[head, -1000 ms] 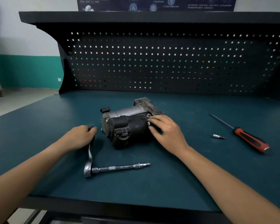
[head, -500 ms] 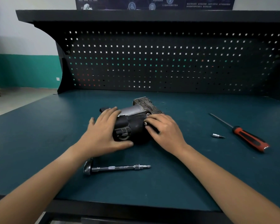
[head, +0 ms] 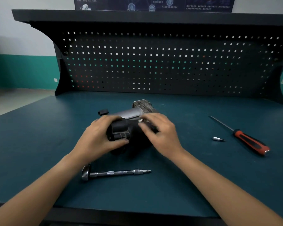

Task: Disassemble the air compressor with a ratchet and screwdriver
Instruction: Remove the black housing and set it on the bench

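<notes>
- Just now the left hand (head: 96, 137) had let go of the ratchet (head: 114, 173) and come up to the air compressor (head: 129, 114). The tool lay alone on the near part of the bench, its bit end pointing right.
- That hand gripped the black near-left end of the unit, with its fingers curled over the top and its thumb across the near face.
- The right hand (head: 160, 132) stayed on the right side of the body, thumb and forefinger pinched on a small pale piece (head: 140, 120) at the top. Whether this was a bolt head could not be told.
- Judged from this, ratchet work was paused, and the person seemed to be steadying the unit to work a loosened fastener by finger.
- The compressor sat mid-way across the teal workbench (head: 39, 144).
- Well to the right lay a red-handled screwdriver (head: 250, 142), with a loose bit (head: 218, 139) just left of it.
- Behind rose a black pegboard (head: 153, 62) under a shelf (head: 137, 17). A white wall with a teal band (head: 23, 70) showed at far left.
</notes>
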### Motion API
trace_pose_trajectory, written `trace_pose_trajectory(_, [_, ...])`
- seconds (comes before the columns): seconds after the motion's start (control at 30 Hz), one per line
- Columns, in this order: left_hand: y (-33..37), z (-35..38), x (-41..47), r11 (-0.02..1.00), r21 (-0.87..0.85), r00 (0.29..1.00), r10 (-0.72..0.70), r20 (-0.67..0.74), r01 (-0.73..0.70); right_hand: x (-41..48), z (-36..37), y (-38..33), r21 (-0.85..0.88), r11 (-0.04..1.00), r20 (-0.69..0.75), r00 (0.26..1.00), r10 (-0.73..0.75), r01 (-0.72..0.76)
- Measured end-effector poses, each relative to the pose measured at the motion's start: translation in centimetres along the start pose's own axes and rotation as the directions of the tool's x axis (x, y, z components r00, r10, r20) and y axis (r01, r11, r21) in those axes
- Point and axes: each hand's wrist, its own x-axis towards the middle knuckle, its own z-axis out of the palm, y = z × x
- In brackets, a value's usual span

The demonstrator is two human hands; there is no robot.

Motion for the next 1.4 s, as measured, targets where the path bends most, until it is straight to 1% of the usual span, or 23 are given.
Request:
trace_pose_trajectory(0.07, [-0.1, -0.1, 0.1, 0.986, -0.145, 0.994, -0.091, -0.055, 0.082, 0.6, -0.5, -0.7, 0.263, 0.943, -0.08, 0.97, 0.231, -0.203])
trace_pose_trajectory(0.13, [-0.3, -0.2, 0.2, 0.947, -0.273, 0.974, -0.204, -0.097, 0.171, 1.3, -1.3, -0.7, 0.47, 0.804, -0.082, 0.889, 0.451, -0.364])
trace_pose_trajectory(0.2, [-0.3, -0.3, 0.4, 0.898, -0.381, 0.95, -0.286, -0.128, 0.219, 1.7, -2.1, -0.1, 0.565, 0.693, -0.08, 0.806, 0.587, -0.448])
trace_pose_trajectory(0.27, [-0.3, -0.4, 0.7, 0.849, -0.468, 0.918, -0.359, -0.167, 0.247, 1.9, -2.6, 0.3, 0.61, 0.616, -0.063, 0.744, 0.665, -0.498])
trace_pose_trajectory(0.33, [-0.5, -0.7, 1.0, 0.778, -0.556, 0.861, -0.467, -0.199, 0.293, 1.9, -2.7, 0.5, 0.63, 0.562, -0.046, 0.697, 0.715, -0.535])
trace_pose_trajectory(0.37, [-0.7, -0.9, 1.1, 0.704, -0.634, 0.816, -0.545, -0.192, 0.32, 1.8, -2.7, 0.6, 0.636, 0.544, -0.041, 0.68, 0.732, -0.547])
trace_pose_trajectory(0.43, [-1.4, -1.6, 1.5, 0.476, -0.809, 0.708, -0.698, -0.108, 0.345, 1.7, -2.7, 0.8, 0.647, 0.51, -0.031, 0.65, 0.76, -0.566])
trace_pose_trajectory(0.5, [-2.7, -2.8, 2.0, 0.248, -0.909, 0.607, -0.794, 0.006, 0.334, 1.4, -2.6, 0.9, 0.629, 0.476, 0.017, 0.623, 0.782, -0.614])
trace_pose_trajectory(0.53, [-3.7, -3.4, 2.3, 0.163, -0.932, 0.561, -0.826, 0.052, 0.325, 1.1, -2.5, 0.9, 0.604, 0.465, 0.052, 0.614, 0.788, -0.647])
trace_pose_trajectory(0.6, [-6.3, -4.7, 2.7, 0.056, -0.945, 0.492, -0.863, 0.117, 0.323, 0.5, -2.3, 0.7, 0.55, 0.453, 0.111, 0.599, 0.793, -0.702])
trace_pose_trajectory(0.63, [-7.9, -5.2, 2.7, 0.038, -0.939, 0.471, -0.872, 0.136, 0.341, 0.2, -2.2, 0.6, 0.532, 0.454, 0.125, 0.596, 0.793, -0.715])
trace_pose_trajectory(0.8, [-16.0, -7.7, 1.7, 0.032, -0.879, 0.408, -0.893, 0.188, 0.475, 0.0, -1.4, 0.7, 0.489, 0.439, 0.148, 0.568, 0.809, -0.754])
trace_pose_trajectory(0.93, [-19.7, -8.6, 0.8, 0.035, -0.771, 0.24, -0.959, 0.154, 0.636, -0.6, -0.5, 1.1, 0.417, 0.448, 0.171, 0.552, 0.816, -0.791])
trace_pose_trajectory(1.0, [-20.6, -8.4, 0.6, 0.086, -0.692, 0.195, -0.978, 0.08, 0.717, -0.8, -0.2, 1.3, 0.392, 0.463, 0.17, 0.557, 0.813, -0.795])
trace_pose_trajectory(1.03, [-20.6, -8.3, 0.6, 0.112, -0.665, 0.208, -0.976, 0.067, 0.738, -0.8, -0.1, 1.4, 0.382, 0.468, 0.169, 0.558, 0.812, -0.797])
trace_pose_trajectory(1.07, [-20.7, -8.2, 0.7, 0.127, -0.659, 0.243, -0.966, 0.088, 0.741, -0.8, 0.1, 1.5, 0.377, 0.472, 0.167, 0.56, 0.812, -0.797])
trace_pose_trajectory(1.13, [-20.5, -7.9, 1.1, 0.144, -0.705, 0.378, -0.907, 0.187, 0.694, -0.9, 0.3, 1.6, 0.37, 0.477, 0.167, 0.562, 0.81, -0.797])
trace_pose_trajectory(1.17, [-20.1, -7.6, 1.4, 0.175, -0.705, 0.451, -0.864, 0.226, 0.688, -0.9, 0.4, 1.7, 0.368, 0.475, 0.17, 0.56, 0.811, -0.799])
trace_pose_trajectory(1.23, [-19.8, -7.1, 1.9, 0.308, -0.603, 0.548, -0.794, 0.262, 0.736, -1.0, 0.5, 1.6, 0.361, 0.47, 0.181, 0.555, 0.812, -0.805])
trace_pose_trajectory(1.3, [-20.5, -6.5, 2.7, 0.471, -0.395, 0.586, -0.77, 0.251, 0.788, -1.0, 0.7, 1.6, 0.349, 0.476, 0.195, 0.559, 0.806, -0.808])
trace_pose_trajectory(1.33, [-21.1, -6.3, 3.1, 0.567, -0.202, 0.602, -0.763, 0.236, 0.798, -1.0, 0.7, 1.6, 0.342, 0.479, 0.2, 0.561, 0.804, -0.809])
trace_pose_trajectory(1.37, [-21.5, -6.1, 3.5, 0.632, 0.001, 0.617, -0.757, 0.215, 0.775, -1.1, 0.8, 1.6, 0.335, 0.482, 0.205, 0.562, 0.801, -0.809])
trace_pose_trajectory(1.4, [-21.7, -5.9, 3.9, 0.666, 0.162, 0.639, -0.745, 0.191, 0.728, -1.1, 0.8, 1.7, 0.328, 0.485, 0.209, 0.563, 0.8, -0.811])
